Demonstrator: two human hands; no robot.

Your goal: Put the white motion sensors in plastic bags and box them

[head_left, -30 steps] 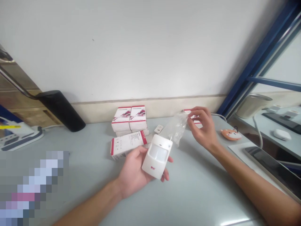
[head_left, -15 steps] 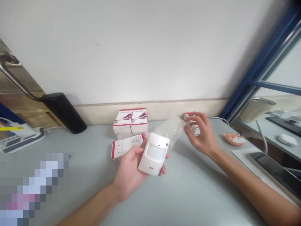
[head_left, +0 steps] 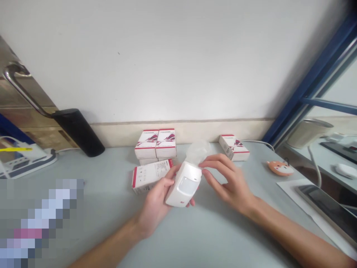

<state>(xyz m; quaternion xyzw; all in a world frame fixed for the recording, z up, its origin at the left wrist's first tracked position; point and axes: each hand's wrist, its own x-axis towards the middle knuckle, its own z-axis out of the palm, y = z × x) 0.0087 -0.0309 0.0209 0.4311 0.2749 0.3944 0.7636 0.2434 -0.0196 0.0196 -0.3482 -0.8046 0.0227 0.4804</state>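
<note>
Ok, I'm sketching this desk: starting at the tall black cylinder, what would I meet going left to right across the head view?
Tall black cylinder → white plastic device with a curved window → lone red-trimmed white cardboard box → orange-and-white animal-faced object → dark, flat rectangular device.

Black cylinder (head_left: 79,132) left; orange animal-faced item (head_left: 280,168) near phone (head_left: 329,209).

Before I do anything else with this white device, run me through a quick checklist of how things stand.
1. White device held by the left hand: ok.
2. Device's windowed face visible to the camera: ok.
3. Clear plastic bag well away from the device: not ok, it shows right by the top end.
4. Right hand touching the device: cannot tell, its fingertips are at the upper edge.
5. Lone box near the wall apart from both hands: ok.
</note>
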